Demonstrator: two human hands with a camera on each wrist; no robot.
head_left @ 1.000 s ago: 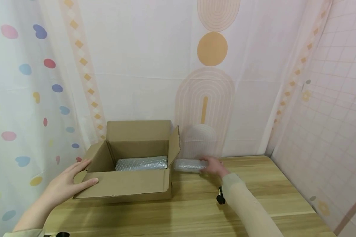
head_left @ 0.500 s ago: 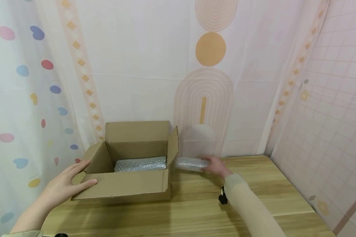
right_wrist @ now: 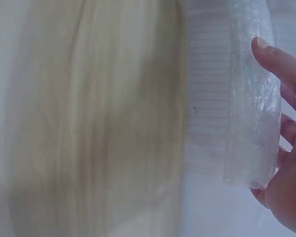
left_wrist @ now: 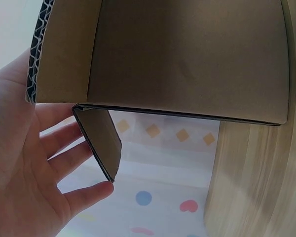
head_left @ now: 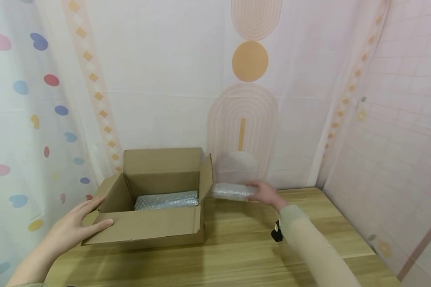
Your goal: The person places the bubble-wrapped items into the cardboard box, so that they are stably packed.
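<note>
An open cardboard box [head_left: 154, 227] sits on the wooden table [head_left: 237, 255], with one bubble-wrapped bundle [head_left: 167, 199] lying inside. My left hand [head_left: 75, 227] rests flat against the box's left flap [left_wrist: 101, 143], fingers straight. My right hand [head_left: 263, 194] grips a second bubble-wrap roll [head_left: 231, 191] by its end, lifted just off the table beside the box's right flap [head_left: 206, 179]. In the right wrist view the thumb and fingers [right_wrist: 281, 64] curl round the roll [right_wrist: 251, 98].
Patterned curtains hang close behind the table and on both sides [head_left: 39, 119]. The table's right edge [head_left: 359, 239] runs along the pink grid curtain. A small black device [head_left: 275, 234] sits at my right wrist.
My right hand has lifted the bubble-wrap roll slightly up off the table, staying beside the box's right flap. The left hand stays on the box.
</note>
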